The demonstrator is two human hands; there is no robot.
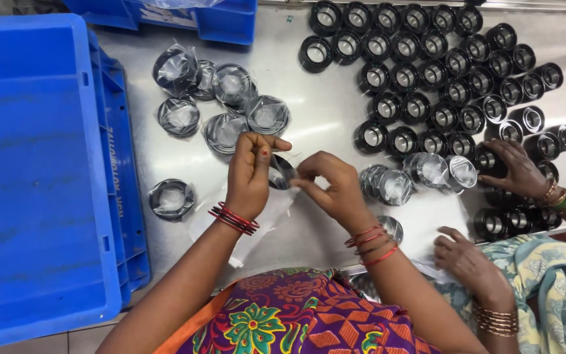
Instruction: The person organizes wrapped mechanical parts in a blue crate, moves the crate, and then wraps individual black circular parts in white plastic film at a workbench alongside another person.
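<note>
The left hand (251,172) and the right hand (331,185) meet over the middle of the steel table (322,111). Both pinch a clear plastic bag (266,213) at its mouth, and a black ring (282,172) sits between the fingers there; it seems partly inside the bag, though the fingers hide how far. The left hand is closed around the ring and the bag's edge; the right hand's thumb and fingers grip the bag's opposite edge.

To the left stands a big blue crate (34,177); its inside shows only bare blue floor. A second blue crate (224,19) lies at the top edge, its contents out of view.

Bagged rings (221,105), each in its own clear pouch, lie in a loose cluster above the hands, with one more (171,198) alone near the big crate. More bagged rings (420,174) lie just right of the right hand. Unbagged black rings (427,65) stand in close rows across the upper right of the table.

At the right, another person's hand (517,169) rests on some of those rings, and their other hand (470,259) touches flat empty bags (427,226).
</note>
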